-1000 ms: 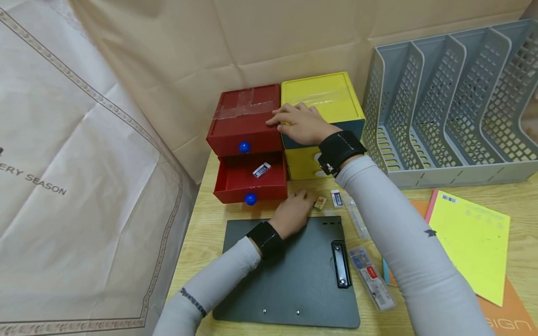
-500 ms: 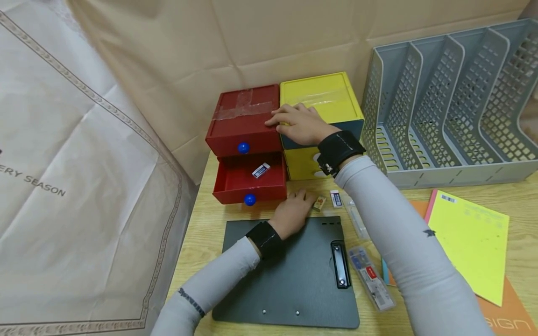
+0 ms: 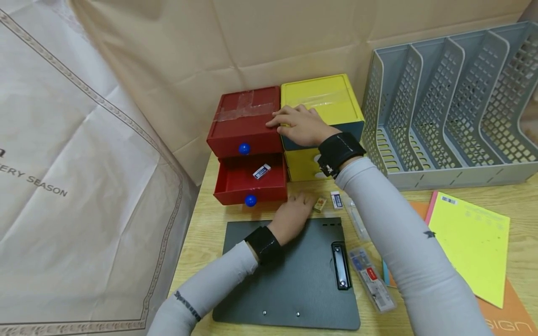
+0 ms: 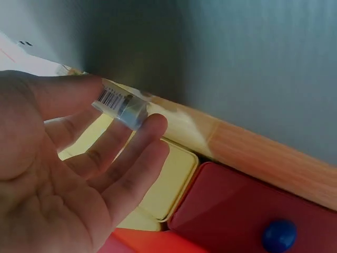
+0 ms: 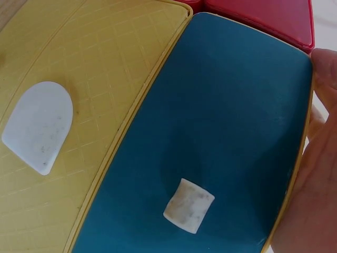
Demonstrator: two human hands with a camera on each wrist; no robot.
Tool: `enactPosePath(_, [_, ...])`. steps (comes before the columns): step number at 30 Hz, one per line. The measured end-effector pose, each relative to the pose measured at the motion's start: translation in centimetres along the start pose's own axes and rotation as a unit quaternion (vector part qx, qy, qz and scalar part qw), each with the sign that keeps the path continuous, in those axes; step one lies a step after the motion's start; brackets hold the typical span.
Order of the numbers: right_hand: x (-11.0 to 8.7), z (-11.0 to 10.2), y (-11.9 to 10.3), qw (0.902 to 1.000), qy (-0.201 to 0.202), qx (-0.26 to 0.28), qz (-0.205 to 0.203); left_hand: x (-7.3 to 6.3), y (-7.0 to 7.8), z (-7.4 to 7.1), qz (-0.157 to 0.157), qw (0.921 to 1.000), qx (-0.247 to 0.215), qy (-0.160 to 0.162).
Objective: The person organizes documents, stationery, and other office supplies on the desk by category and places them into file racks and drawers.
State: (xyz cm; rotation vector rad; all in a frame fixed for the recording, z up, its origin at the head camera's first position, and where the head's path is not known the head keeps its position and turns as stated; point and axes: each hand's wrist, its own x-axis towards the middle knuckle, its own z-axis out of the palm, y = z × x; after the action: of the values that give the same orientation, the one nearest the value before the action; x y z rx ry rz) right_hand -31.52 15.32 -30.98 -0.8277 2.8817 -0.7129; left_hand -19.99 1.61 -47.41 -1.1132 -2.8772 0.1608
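Observation:
My left hand [image 3: 293, 219] reaches past the top edge of a dark clipboard [image 3: 290, 275], just in front of the pulled-out red drawer [image 3: 233, 197]. In the left wrist view its thumb and fingertips pinch a small wrapped eraser [image 4: 118, 104] with a barcode; the head view hides that piece under the hand. Another eraser [image 3: 262, 171] lies inside the drawer. My right hand [image 3: 301, 125] rests on top of the drawer boxes, its fingers lying across the seam between the red box [image 3: 244, 109] and the yellow box [image 3: 323, 93].
A small yellow eraser [image 3: 320, 204] and a blue-and-white eraser [image 3: 336, 200] lie right of the left hand. Farther right are a clear plastic case [image 3: 371, 279], a yellow notebook [image 3: 470, 242] and a grey file rack [image 3: 454, 175]. A cloth hangs at the left.
The left wrist and forearm have shifted slightly left and the fingers a little. The right hand stays on the boxes, and the drawer and the erasers have not moved.

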Motion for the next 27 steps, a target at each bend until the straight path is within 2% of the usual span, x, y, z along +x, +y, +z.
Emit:
enactPosePath(5, [0.0, -0.1, 0.0, 1.0, 0.001, -0.005, 0.0, -0.6, 0.5, -0.5, 0.009, 0.9991, 0.038, 0.015])
enactPosePath(8, [0.0, -0.1, 0.1, 1.0, 0.002, -0.005, 0.002, -0.9, 0.8, -0.9, 0.015, 0.9991, 0.037, 0.012])
enactPosePath(15, [0.0, 0.1, 0.1, 1.0, 0.005, 0.002, -0.001, -1.5, 0.9, -1.8, 0.018, 0.9998, 0.0, 0.009])
enactPosePath(21, [0.1, 0.3, 0.1, 1.0, 0.001, 0.004, -0.003, -2.0, 0.3, -2.6, 0.021, 0.998, -0.06, 0.002])
enactPosePath(27, [0.0, 0.1, 0.0, 1.0, 0.0, 0.003, -0.001, -3.2, -0.1, -4.6, 0.019, 0.997, -0.072, 0.023])
